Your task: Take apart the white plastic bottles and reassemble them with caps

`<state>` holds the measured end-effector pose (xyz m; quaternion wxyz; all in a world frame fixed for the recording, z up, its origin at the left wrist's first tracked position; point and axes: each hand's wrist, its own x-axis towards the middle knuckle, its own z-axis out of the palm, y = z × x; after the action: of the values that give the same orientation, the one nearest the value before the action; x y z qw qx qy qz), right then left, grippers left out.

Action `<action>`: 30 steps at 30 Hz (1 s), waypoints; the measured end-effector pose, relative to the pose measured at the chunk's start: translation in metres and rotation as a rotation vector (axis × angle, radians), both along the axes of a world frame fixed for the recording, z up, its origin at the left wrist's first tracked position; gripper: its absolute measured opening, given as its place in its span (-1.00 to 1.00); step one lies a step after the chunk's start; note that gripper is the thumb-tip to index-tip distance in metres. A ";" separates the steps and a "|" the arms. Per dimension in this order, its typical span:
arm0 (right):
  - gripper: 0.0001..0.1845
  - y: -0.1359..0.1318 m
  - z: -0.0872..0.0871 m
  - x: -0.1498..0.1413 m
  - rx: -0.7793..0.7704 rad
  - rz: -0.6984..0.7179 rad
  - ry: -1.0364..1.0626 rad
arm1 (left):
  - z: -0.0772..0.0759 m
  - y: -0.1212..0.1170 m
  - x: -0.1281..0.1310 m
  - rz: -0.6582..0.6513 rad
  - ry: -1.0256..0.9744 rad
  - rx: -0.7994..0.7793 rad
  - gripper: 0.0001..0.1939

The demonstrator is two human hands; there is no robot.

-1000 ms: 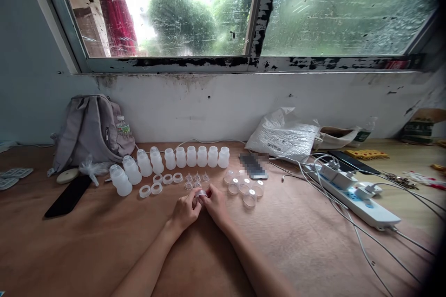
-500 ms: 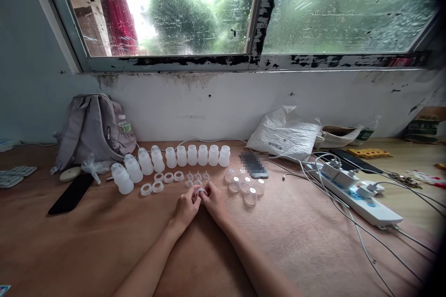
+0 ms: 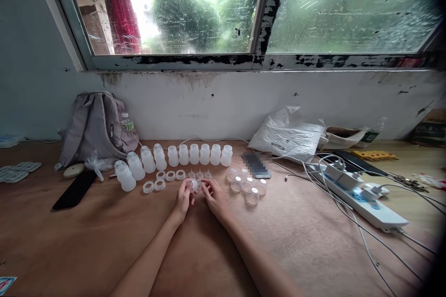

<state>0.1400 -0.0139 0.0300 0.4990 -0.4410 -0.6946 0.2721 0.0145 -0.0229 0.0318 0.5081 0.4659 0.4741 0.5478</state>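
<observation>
My left hand (image 3: 182,200) is closed on a whitish bottle collar ring (image 3: 192,185), held a little above the table. Whether a teat sits inside the ring is too small to tell. Just to its right, my right hand (image 3: 215,198) is apart from the ring, fingers loosely curved and open. Small clear teats (image 3: 199,174) stand beyond my fingertips, some partly hidden. Loose collar rings (image 3: 159,184) lie to the left. Behind them is a row of open frosted bottles (image 3: 194,154); several topped bottles (image 3: 124,177) continue it leftward. Clear domed caps (image 3: 252,196) lie to the right.
A blurred-out phone (image 3: 258,166) lies behind the caps. Farther right are a white power strip (image 3: 379,213) with trailing cables and a silvery plastic bag (image 3: 287,134). On the left are a black phone (image 3: 74,190), a grey backpack (image 3: 95,125) and a knotted plastic bag (image 3: 97,164).
Both hands were together on the ring. My right hand has let go and moved slightly right, while my left hand has shifted left with the ring. The view has shifted slightly.
</observation>
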 end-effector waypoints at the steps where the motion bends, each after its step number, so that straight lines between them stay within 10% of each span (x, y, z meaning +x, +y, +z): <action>1: -0.81 0.000 0.000 0.000 0.021 0.005 -0.013 | 0.002 -0.001 0.000 -0.024 -0.010 -0.013 -0.72; 8: -0.82 -0.003 -0.003 -0.001 0.127 0.013 -0.129 | 0.006 -0.004 -0.006 -0.189 -0.111 -0.151 -0.52; 25: -0.78 -0.013 -0.002 -0.011 0.141 0.093 -0.240 | 0.005 0.005 -0.017 -0.049 0.308 -0.006 -0.56; 30: -0.79 -0.012 -0.001 -0.003 0.135 -0.032 -0.137 | 0.030 0.030 -0.043 0.104 0.615 0.107 -0.64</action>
<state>0.1369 -0.0257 0.0286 0.4831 -0.4352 -0.7366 0.1860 -0.0282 0.0066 0.0621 0.2869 0.6111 0.5990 0.4306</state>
